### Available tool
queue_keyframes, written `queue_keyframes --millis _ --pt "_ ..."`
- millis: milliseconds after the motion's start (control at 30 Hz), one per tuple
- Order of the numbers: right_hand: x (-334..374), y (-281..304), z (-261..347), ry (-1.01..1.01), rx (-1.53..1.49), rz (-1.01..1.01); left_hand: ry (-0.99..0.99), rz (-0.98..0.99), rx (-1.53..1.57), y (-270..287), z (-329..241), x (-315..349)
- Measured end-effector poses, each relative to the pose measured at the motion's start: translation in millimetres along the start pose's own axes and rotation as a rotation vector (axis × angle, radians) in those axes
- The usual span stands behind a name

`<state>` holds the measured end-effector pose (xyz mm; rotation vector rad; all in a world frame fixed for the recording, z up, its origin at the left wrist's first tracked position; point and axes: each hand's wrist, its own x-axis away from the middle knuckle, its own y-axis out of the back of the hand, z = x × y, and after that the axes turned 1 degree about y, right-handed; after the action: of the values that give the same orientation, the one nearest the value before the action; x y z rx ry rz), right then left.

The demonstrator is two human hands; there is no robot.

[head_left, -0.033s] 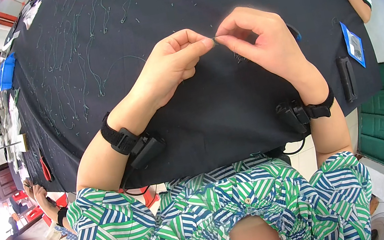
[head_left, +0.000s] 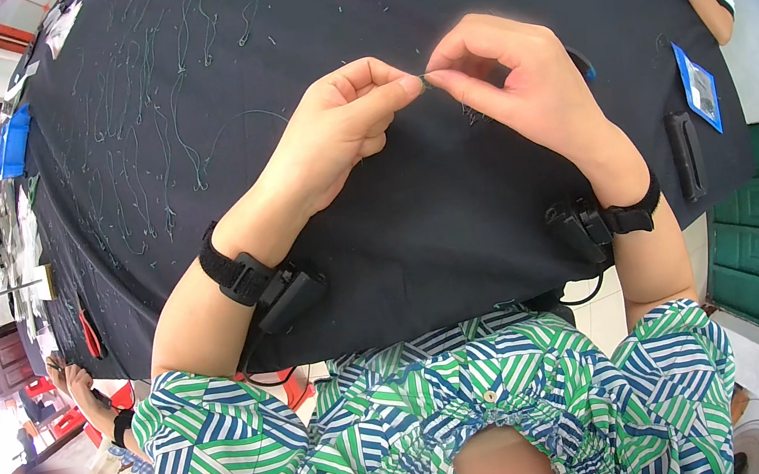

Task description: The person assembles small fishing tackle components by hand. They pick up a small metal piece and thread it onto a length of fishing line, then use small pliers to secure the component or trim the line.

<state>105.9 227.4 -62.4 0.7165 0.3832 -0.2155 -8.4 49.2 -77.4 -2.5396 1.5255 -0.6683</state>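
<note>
Over the dark cloth, my left hand (head_left: 345, 122) and my right hand (head_left: 519, 78) meet fingertip to fingertip. Each is closed in a pinch on a thin green line (head_left: 425, 81), of which only a tiny dark bit shows between them. From beside my left hand a loop of the line (head_left: 239, 117) curves away over the cloth. Partly hidden under my right hand lies a small clump of dark, tiny metal-looking pieces (head_left: 473, 113). A dark tool with a blue tip (head_left: 588, 71) peeks out behind that hand.
Many green lines with small hook-like ends (head_left: 200, 182) lie spread at the left of the black-covered table (head_left: 463, 253). A blue packet (head_left: 698, 88) and a black case (head_left: 686, 155) rest at right. Red-handled pliers (head_left: 91, 335) lie left. Two other people work at the table's edges.
</note>
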Motion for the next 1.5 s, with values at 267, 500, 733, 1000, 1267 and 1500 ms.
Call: queue_keyframes --millis 267,500,733,1000,1267,1500 --pt "1 0 -1 0.034 0.015 -0.014 -0.004 0.012 -0.02 2 2 0" --pt "-2 9 1 0.049 0.032 -0.049 -0.009 -0.017 0.022 3 2 0" --pt "3 -5 6 0.141 0.067 0.025 -0.018 -0.009 0.006 1 5 -3" --pt "2 -1 1 0.041 0.061 0.054 -0.007 -0.039 -0.022 0 4 -2" --pt "3 8 3 0.025 0.066 0.077 0.008 0.008 -0.005 -6 3 -2" --pt "4 8 -3 0.009 -0.024 0.095 0.007 0.0 0.017 -2 3 -3"
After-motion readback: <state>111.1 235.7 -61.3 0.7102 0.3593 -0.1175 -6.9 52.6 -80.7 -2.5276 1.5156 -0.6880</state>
